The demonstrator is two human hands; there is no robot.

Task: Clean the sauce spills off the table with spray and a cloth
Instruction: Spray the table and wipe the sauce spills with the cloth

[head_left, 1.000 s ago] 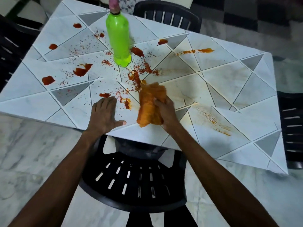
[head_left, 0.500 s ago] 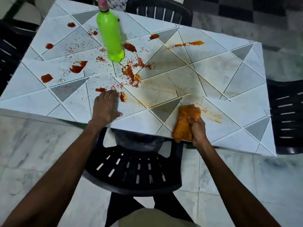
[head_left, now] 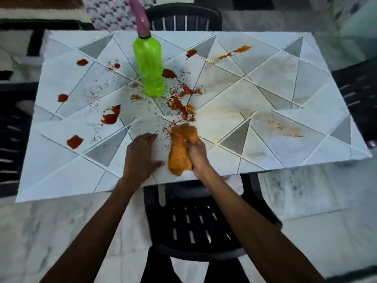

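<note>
My right hand (head_left: 196, 155) grips a bunched orange cloth (head_left: 180, 152) pressed on the white tiled table (head_left: 285, 94) near its front edge. The cloth's far end touches the red sauce smear (head_left: 179, 107) at the table's middle. My left hand (head_left: 140, 156) rests flat on the table just left of the cloth, fingers spread. A green spray bottle (head_left: 150, 64) with a pink nozzle stands upright behind the smear. Red sauce blobs (head_left: 111, 117) and specks dot the left half; orange streaks (head_left: 231, 54) lie at the back right.
A black plastic chair (head_left: 195, 225) stands under the table's front edge between my arms. Another black chair (head_left: 183, 17) is at the far side, and dark chairs flank the left and right ends. A faint orange smear (head_left: 285, 129) marks the right part.
My right hand has swept the cloth from the right front of the table back left to the central smear, next to my left hand. My left hand stayed flat on the table.
</note>
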